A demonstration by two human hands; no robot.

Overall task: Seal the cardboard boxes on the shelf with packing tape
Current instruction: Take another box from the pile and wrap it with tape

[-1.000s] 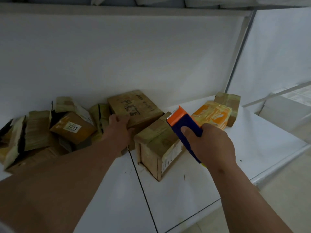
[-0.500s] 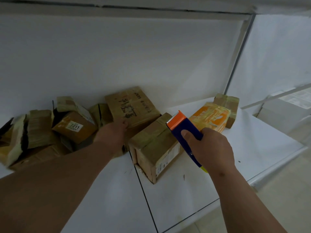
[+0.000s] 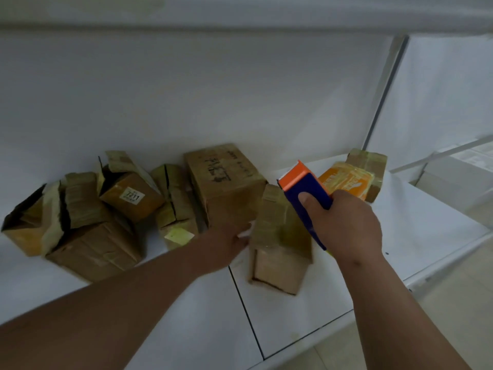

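Note:
A small cardboard box (image 3: 280, 236) banded with tape stands near the middle of the white shelf (image 3: 293, 316). My left hand (image 3: 226, 244) touches its left side with fingers stretched out; the picture is blurred there. Behind that hand stands a bigger box with black writing (image 3: 226, 182). My right hand (image 3: 349, 228) grips a blue tape dispenser with an orange head (image 3: 301, 182), held just above and right of the small box, thumb on its blue face.
To the left lie several boxes with open flaps, one labelled 7211 (image 3: 130, 196) and one with a yellow label (image 3: 176, 217). An orange wrapped pack (image 3: 346, 182) and a taped box (image 3: 370, 161) sit at the back right. A metal post (image 3: 384, 94) bounds the bay.
My left hand has left the box with writing and come down to the small taped box's left side. That box has turned on the shelf. The dispenser stays in my right hand.

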